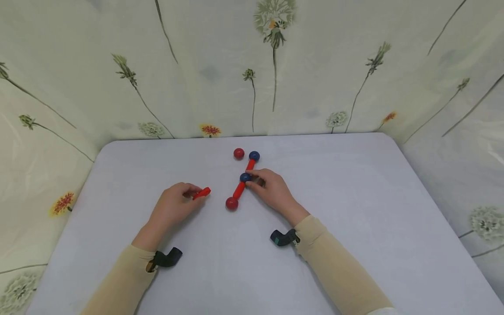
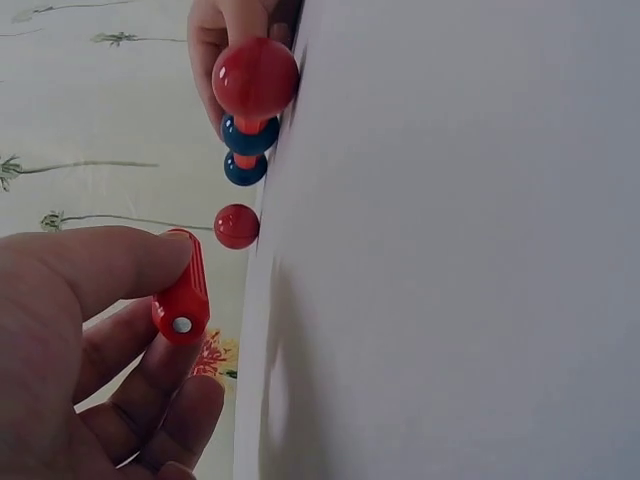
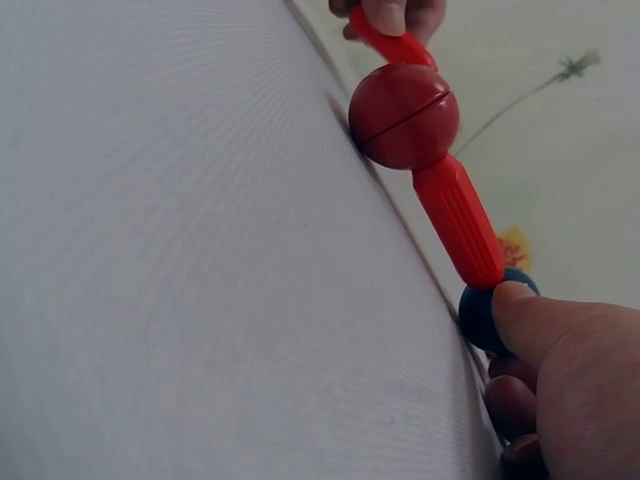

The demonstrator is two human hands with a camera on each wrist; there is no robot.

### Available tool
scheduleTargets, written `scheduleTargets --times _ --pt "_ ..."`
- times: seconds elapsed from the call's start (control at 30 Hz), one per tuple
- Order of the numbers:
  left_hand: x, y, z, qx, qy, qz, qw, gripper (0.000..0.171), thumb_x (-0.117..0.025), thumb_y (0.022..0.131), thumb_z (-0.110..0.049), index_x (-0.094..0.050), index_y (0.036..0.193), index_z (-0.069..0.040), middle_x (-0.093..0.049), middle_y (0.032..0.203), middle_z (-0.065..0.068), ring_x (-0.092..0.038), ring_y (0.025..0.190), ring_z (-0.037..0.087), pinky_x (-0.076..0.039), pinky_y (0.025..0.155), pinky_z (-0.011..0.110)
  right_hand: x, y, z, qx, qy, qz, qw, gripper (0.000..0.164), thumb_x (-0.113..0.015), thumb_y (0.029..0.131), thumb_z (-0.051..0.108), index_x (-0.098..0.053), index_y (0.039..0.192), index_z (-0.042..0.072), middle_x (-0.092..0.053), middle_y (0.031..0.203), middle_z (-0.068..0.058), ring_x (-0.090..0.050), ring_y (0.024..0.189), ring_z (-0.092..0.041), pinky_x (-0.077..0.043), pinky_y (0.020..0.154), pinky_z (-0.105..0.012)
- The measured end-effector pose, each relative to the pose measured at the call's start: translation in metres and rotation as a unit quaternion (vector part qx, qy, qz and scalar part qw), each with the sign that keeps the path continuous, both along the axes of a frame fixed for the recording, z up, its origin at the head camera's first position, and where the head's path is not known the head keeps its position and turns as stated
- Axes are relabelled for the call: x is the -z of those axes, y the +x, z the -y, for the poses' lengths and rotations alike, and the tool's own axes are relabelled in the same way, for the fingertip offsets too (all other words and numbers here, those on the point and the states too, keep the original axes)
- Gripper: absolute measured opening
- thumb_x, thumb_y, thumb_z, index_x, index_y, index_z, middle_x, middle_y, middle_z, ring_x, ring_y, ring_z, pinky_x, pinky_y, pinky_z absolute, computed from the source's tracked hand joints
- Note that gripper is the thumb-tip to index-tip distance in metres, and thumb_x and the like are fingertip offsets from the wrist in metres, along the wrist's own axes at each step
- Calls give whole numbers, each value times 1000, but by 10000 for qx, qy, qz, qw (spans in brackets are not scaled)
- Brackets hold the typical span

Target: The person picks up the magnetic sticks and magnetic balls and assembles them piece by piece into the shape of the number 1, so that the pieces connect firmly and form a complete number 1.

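My left hand pinches a short red rod between thumb and fingers, over the table. The left wrist view shows a round silvery spot on the end of this rod. To the right, my right hand holds the middle blue ball of a joined chain with thumb and fingertips. From that ball one red rod runs toward me to a red ball. Another red rod leads away to a second blue ball.
A separate red ball sits left of the far blue ball, near the table's back edge. The white-covered table meets a flower-printed curtain behind. Each wrist wears a small black camera.
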State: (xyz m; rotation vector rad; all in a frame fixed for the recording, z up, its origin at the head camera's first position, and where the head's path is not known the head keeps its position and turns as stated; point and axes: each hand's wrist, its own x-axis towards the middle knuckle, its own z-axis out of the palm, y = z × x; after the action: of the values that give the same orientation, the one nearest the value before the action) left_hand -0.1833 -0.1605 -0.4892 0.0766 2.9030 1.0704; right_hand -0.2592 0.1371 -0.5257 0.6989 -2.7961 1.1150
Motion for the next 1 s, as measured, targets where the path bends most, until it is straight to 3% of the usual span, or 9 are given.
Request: scheduleTargets --times 0.3,0.8,1.0 --pt "0 18 -11 -16 253 73 9997 29 -74 87 -35 -71 110 -17 -65 99 -3 -59 94 19 -51 77 38 -3 0 1 -18 -3 103 9999 42 -72 92 31 -65 131 17 -64 101 3 -55 85 -12 -49 75 -28" --pt "16 28 -14 13 1118 -142 9936 16 -76 85 -28 -71 98 -20 -65 89 -6 -54 81 19 -47 66 35 -3 1 2 -31 -7 96 9999 42 -72 92 31 -65 131 18 -63 99 4 -55 84 -12 -50 74 -28" --pt "22 28 -19 28 1255 -88 9921 16 -77 85 -28 -70 97 -20 -65 89 -6 -56 81 18 -47 66 35 -3 2 0 -12 15 44 10000 41 -72 92 31 -66 130 17 -64 100 4 -56 84 -12 -49 74 -28"
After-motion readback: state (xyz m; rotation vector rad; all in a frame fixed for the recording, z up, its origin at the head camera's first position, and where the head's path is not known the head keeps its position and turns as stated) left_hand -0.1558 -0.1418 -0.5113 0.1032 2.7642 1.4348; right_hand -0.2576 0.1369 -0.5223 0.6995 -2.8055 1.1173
